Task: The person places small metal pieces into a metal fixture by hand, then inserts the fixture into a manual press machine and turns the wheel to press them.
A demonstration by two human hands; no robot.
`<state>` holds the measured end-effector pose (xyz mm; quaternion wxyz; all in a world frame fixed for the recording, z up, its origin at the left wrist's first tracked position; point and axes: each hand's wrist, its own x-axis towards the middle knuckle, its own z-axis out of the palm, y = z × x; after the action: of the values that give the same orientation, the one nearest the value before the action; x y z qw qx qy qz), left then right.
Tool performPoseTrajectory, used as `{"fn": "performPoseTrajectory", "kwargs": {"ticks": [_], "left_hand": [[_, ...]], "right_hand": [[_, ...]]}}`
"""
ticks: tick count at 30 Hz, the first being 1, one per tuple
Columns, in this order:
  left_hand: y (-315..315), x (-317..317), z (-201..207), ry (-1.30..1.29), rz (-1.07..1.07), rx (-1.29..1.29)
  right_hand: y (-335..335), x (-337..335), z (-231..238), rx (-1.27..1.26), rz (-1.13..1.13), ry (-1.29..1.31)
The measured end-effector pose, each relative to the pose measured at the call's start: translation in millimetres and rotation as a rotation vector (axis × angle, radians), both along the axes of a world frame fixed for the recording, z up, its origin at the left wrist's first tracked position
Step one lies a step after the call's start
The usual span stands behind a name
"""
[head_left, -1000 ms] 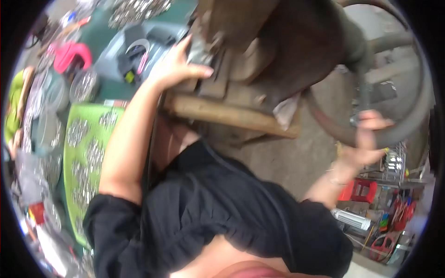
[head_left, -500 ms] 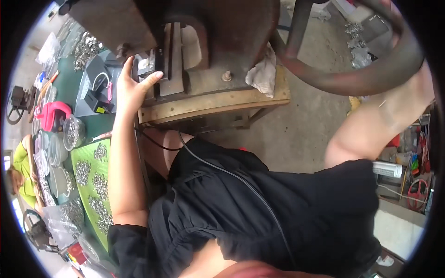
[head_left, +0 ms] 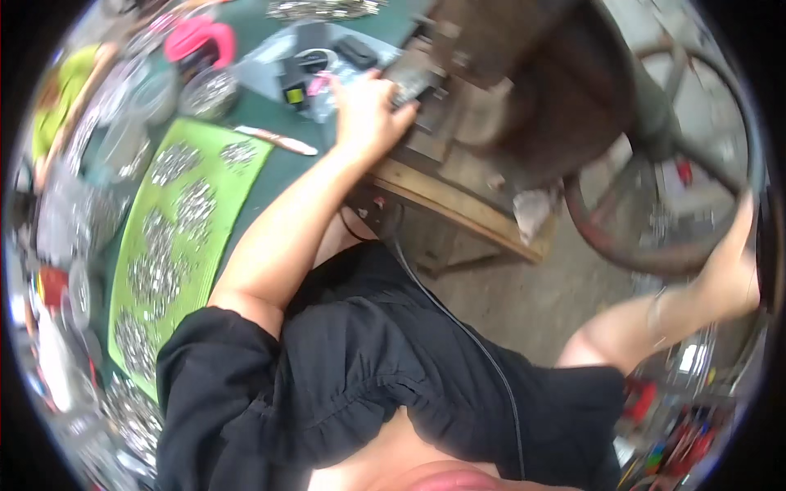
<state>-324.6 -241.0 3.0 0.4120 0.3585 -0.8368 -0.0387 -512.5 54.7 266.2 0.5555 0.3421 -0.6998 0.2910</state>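
My left hand (head_left: 372, 119) is at the front of a dark metal press (head_left: 540, 90), beside the small grey metal block (head_left: 417, 86) under its head. The thumb stands apart from the curled fingers, and I make out nothing held between them; motion blurs the fingertips. At the far right my right hand (head_left: 731, 274) is beside the lower right rim of the large rusty handwheel (head_left: 606, 241). Its fingers run into the dark picture edge and are smeared, so their grip is hidden.
Left of the press, a green mat (head_left: 221, 196) bears several piles of small metal parts. A pen-like tool (head_left: 278, 139), a pink-handled container (head_left: 201, 41) and a tub of parts (head_left: 209, 92) lie near it. A pale cloth (head_left: 534, 213) hangs at the wooden bench edge (head_left: 458, 209).
The whole view has swung, so the press and my left hand appear further right and more of the mat and wheel shows. My left thumb no longer reaches across the block's front.
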Motion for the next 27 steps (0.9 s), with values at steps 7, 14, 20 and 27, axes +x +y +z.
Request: {"fn": "performPoseTrajectory", "kwargs": {"ticks": [7, 14, 20, 27], "left_hand": [[71, 135, 62, -0.084, 0.057, -0.181], [151, 257, 50, -0.386, 0.511, -0.151], [275, 336, 16, 0.04, 0.894, 0.109], [299, 341, -16, -0.178, 0.941, 0.372]], "right_hand": [[-146, 153, -233, 0.284, 1.723, -2.039], [-206, 314, -219, 0.635, 2.001, -2.144], [-221, 346, -230, 1.695, 2.131, -0.59], [-203, 381, -249, 1.372, 2.249, 0.537]]}}
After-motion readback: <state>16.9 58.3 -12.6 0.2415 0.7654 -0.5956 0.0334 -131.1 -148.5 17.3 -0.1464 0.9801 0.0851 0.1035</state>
